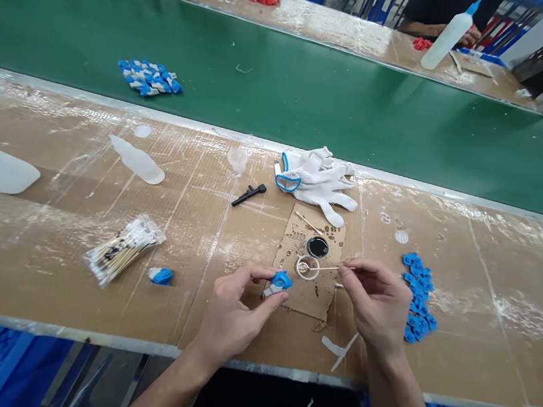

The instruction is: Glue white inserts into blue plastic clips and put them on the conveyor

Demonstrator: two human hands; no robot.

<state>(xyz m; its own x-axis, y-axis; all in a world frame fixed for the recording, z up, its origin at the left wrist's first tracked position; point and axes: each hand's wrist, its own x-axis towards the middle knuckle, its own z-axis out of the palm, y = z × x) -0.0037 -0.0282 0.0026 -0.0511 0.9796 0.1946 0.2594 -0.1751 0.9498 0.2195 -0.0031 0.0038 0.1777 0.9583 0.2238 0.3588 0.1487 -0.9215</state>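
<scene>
Cardboard-covered benchtop [477, 354]: beside the clear cup [304, 273], left hand [235, 306] is pinching a blue-and-white piece [280, 283], right hand [379, 303] a wooden stick [327, 268], whose snagging could tip the cup.

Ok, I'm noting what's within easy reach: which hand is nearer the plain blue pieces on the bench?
Right. The right hand is just left of the blue pieces; the left hand is farther left, holding a blue-and-white piece.

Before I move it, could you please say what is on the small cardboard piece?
The cardboard piece bears a dark-filled cup, a clear cup and a loose stick. The left hand hides part of its left edge.
</scene>
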